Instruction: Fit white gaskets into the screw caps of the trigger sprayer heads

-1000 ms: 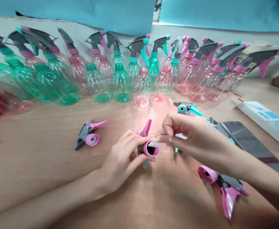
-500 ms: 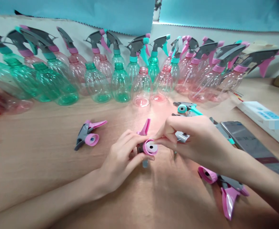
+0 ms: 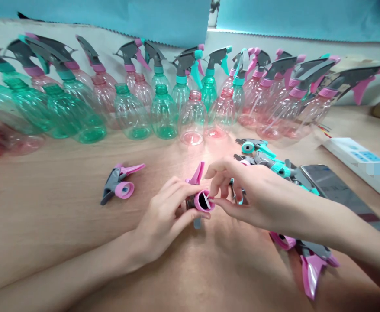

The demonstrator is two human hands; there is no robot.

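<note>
My left hand (image 3: 162,212) is closed around a pink-and-grey spray trigger head (image 3: 197,203), its round pink collar turned up towards me. Inside the collar a thin white disc (image 3: 206,200) stands tilted, and the dark hollow behind it shows. My right hand (image 3: 255,197) pinches the disc's right edge at the collar rim, thumb below and the other fingers loosely curled. Left of my hands lies another pink-and-grey trigger head (image 3: 117,184). One more pink trigger head (image 3: 310,258) rests below my right forearm.
Green bottles (image 3: 165,115) and pink bottles (image 3: 192,119) stand in rows at the back, several with spray heads on. Turquoise spray heads (image 3: 255,147) are heaped behind my right hand. A phone (image 3: 326,186) and a white box (image 3: 355,156) lie to the right.
The white disc, flat in the collar before, is now tipped up on edge. My right hand has turned and its fingers have loosened; my left hand keeps its hold.
</note>
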